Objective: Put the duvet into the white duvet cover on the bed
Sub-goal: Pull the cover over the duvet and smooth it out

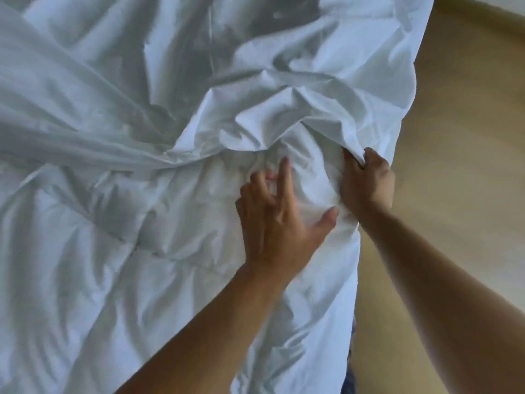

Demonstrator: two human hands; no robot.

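The thin white duvet cover (159, 81) lies rumpled over the far and left parts of the bed, its edge bunched near the middle. Below it the puffy quilted white duvet (93, 251) spreads toward me. My right hand (366, 183) grips a gathered fold of the duvet cover edge at the bed's right side. My left hand (281, 220) lies on the duvet just left of it, fingers spread and mostly straight, thumb out, holding nothing. Where the duvet ends under the cover is hidden by folds.
A tan wooden floor (460, 137) runs along the right side of the bed. The bedding's right edge hangs down there, close to my body. A bit of blue fabric (349, 376) shows below that edge.
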